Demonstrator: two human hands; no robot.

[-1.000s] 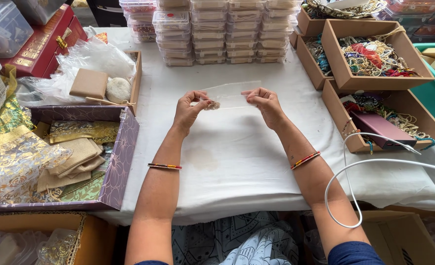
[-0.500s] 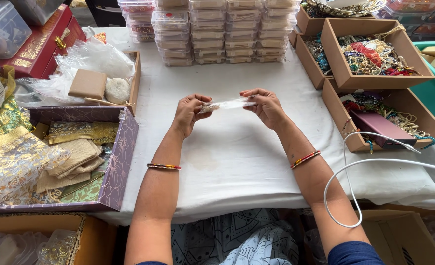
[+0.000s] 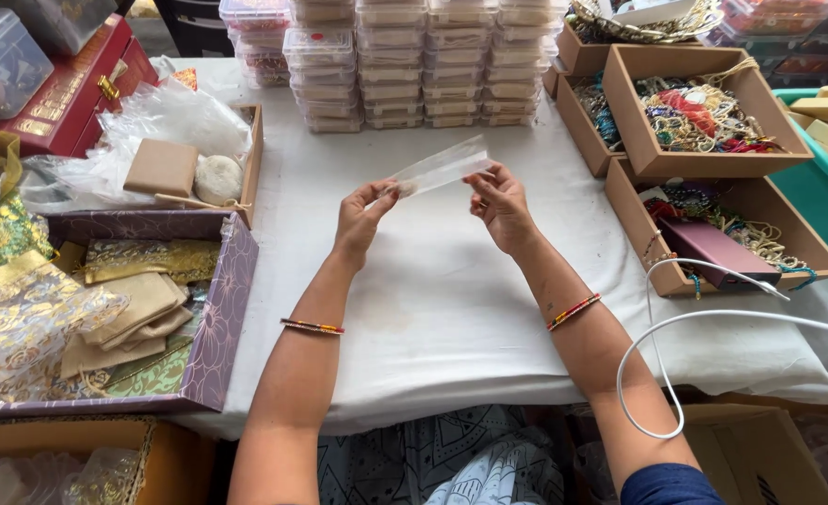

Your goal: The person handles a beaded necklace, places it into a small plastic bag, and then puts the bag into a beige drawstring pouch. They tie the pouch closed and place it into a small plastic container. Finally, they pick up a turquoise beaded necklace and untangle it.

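above the white table [image 3: 451, 309], a long clear plastic sleeve [image 3: 437, 170] pinched between left hand [image 3: 362, 217] and right hand [image 3: 500, 201]

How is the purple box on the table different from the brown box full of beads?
The purple box has a flowery pattern and holds flat golden cloth pouches; the brown box is plain cardboard and holds a tangle of colourful beads. Purple sits left, brown right. Both are open, without lids.

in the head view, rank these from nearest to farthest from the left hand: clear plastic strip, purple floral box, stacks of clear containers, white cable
1. clear plastic strip: pinched in the left hand itself, at its left end.
2. purple floral box: left of the hand, at the table's near edge.
3. stacks of clear containers: beyond the hand, at the table's back.
4. white cable: far right, past the right hand.
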